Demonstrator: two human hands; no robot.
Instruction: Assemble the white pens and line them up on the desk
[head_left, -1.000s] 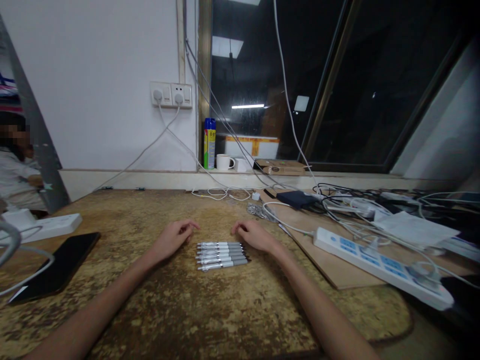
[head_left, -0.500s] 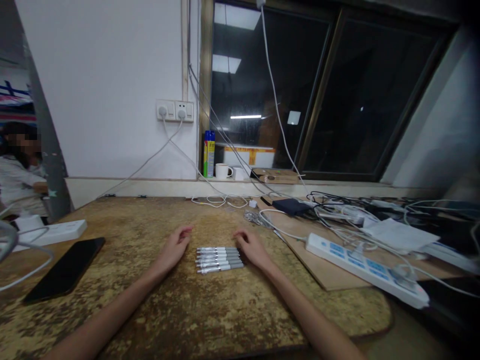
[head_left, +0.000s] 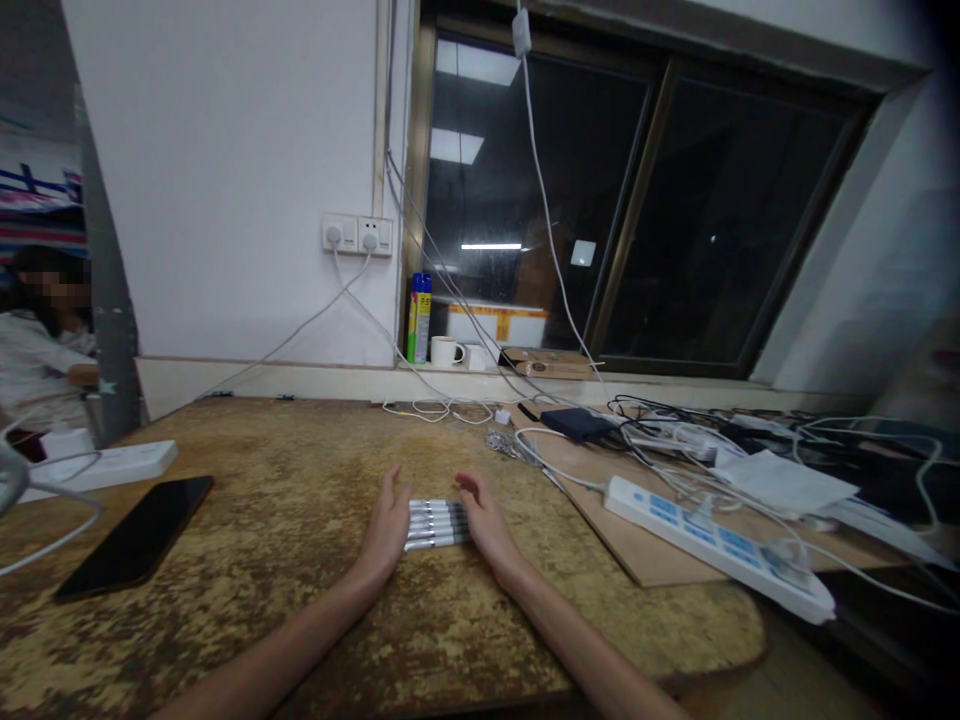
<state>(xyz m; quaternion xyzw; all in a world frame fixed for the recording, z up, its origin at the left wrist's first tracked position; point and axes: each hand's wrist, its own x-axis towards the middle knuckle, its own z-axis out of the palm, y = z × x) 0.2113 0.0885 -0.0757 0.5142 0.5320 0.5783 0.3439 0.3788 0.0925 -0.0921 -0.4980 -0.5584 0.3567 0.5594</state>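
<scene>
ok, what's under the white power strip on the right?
The white power strip lies on a thin wooden board, which rests on the worn table. Cables cross the board. The table surface beneath the board is covered.

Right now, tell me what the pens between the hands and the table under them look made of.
Pens: probably plastic, pale glossy barrels with grey, matte-looking grip sections. Table: seemingly wood or board, its yellowish coating worn off in brown patches, dull rather than shiny.
</scene>
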